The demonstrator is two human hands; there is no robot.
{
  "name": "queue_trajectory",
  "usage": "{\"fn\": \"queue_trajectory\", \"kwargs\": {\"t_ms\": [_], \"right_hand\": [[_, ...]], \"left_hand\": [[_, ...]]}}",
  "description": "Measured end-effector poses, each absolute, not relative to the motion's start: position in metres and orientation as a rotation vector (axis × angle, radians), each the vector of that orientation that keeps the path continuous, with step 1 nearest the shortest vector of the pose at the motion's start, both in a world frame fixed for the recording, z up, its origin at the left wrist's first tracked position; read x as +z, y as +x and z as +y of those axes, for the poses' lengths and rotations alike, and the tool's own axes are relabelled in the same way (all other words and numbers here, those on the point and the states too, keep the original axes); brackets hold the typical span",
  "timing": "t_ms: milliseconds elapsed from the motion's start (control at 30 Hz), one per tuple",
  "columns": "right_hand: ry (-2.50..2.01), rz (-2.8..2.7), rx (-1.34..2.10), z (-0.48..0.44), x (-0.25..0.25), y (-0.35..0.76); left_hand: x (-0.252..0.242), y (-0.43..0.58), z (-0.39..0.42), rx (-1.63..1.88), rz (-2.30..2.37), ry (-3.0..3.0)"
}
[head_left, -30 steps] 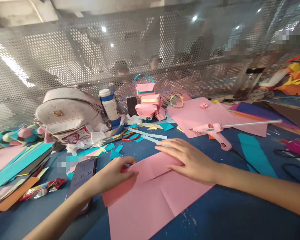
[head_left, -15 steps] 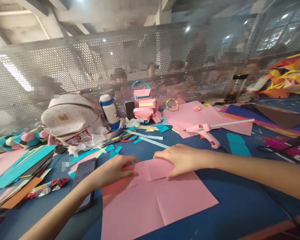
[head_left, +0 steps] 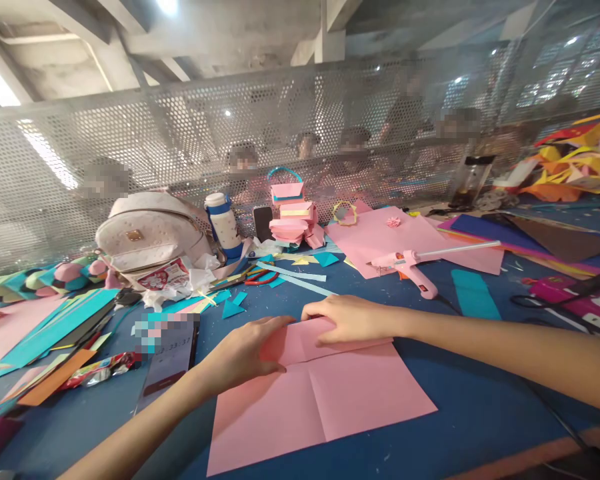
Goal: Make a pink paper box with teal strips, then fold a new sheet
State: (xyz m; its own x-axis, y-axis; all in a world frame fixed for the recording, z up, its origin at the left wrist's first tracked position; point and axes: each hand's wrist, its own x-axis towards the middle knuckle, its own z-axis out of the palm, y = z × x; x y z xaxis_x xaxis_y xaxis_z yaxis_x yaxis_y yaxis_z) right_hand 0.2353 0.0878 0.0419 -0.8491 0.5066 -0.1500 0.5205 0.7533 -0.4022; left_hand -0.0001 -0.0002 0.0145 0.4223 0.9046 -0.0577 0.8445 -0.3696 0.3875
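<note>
A sheet of pink paper (head_left: 325, 407) lies on the blue table in front of me, with a vertical crease down its middle. Its far edge is folded toward me as a narrow flap. My left hand (head_left: 247, 350) holds the flap's left end, fingers over the far side and thumb on the near side. My right hand (head_left: 350, 319) grips the same flap right of the crease, its thumb on top and its fingertips at the far edge. Both hands cover parts of the fold.
Beyond my right hand lies a pink glue gun (head_left: 407, 267) on pink sheets. A phone (head_left: 170, 360) is beside my left forearm. Farther back stand a backpack (head_left: 150, 233), a bottle (head_left: 225, 227) and a pink paper model (head_left: 295, 220). Red-handled scissors (head_left: 263, 277) lie among paper scraps.
My hands have come slightly closer together along the flap. The left thumb is spread wider from its fingers, and the right thumb has moved left. The view has shifted a little.
</note>
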Motion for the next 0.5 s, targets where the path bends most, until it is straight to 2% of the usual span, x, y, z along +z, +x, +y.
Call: {"fn": "queue_trajectory", "kwargs": {"t_ms": [100, 300, 500], "right_hand": [[0.799, 2.995, -0.659, 0.084, 0.035, 0.233], [0.588, 3.229, -0.374, 0.084, 0.021, 0.237], [0.881, 3.218, -0.3, 0.102, 0.012, 0.235]], "left_hand": [[0.012, 0.002, -0.003, 0.234, 1.517, 2.355], [0.012, 0.002, -0.006, 0.269, 1.57, 2.48], [0.012, 0.002, 0.007, 0.248, 1.811, 2.491]]}}
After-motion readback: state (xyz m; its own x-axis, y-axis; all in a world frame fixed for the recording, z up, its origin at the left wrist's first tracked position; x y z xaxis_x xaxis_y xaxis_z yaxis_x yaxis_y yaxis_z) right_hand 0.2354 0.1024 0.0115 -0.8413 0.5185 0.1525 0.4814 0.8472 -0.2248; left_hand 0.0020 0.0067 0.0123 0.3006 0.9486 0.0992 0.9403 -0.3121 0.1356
